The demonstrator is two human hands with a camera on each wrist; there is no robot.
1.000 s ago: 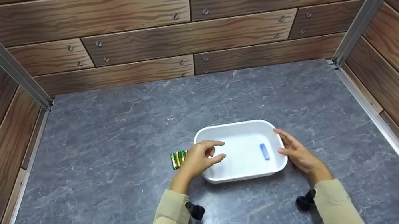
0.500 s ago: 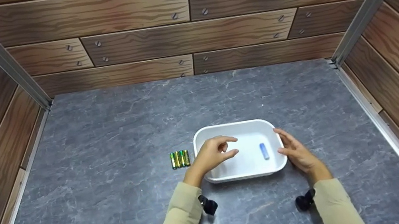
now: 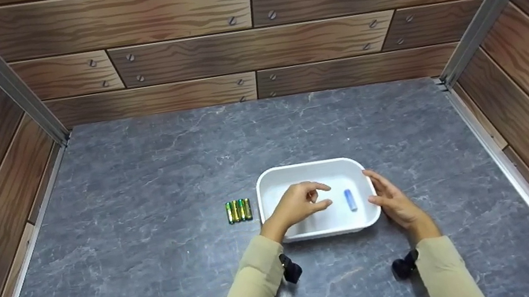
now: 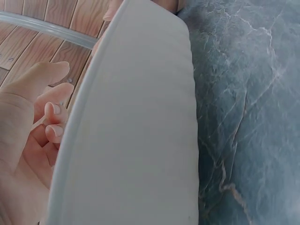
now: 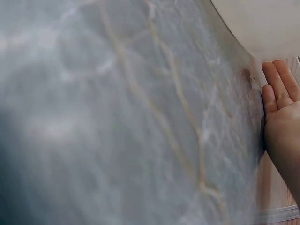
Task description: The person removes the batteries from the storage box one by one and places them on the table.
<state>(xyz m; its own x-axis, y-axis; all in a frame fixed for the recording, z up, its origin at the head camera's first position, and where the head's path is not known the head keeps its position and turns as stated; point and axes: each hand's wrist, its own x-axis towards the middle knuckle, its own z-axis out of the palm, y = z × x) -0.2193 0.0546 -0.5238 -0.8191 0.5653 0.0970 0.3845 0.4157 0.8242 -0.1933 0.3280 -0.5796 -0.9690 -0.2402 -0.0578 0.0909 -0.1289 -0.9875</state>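
Observation:
My left hand [image 3: 298,203] hovers over the white plastic tub [image 3: 321,228], its thumb and index finger apart and its other fingers loosely curled, with nothing held. To the right of those fingertips a small blue stick-shaped piece [image 3: 350,199], paler at its lower end, lies on the tub's floor. My right hand [image 3: 396,204] rests against the tub's right rim, thumb and fingers spread along it. In the left wrist view, the tub's side wall [image 4: 131,117] hides part of the left hand [image 4: 28,126]. The right wrist view shows the right hand's fingers [image 5: 283,89] extended under the tub's edge [image 5: 262,28].
Several green-and-gold batteries [image 3: 238,211] lie side by side on the grey marbled tabletop [image 3: 147,216], just left of the tub. Wood-print panels [image 3: 185,59] with metal corner posts [image 3: 5,79] enclose the back and sides.
My left hand has moved right across the tub, from its left rim toward the blue piece, uncovering the batteries. My right hand and the tub have hardly moved.

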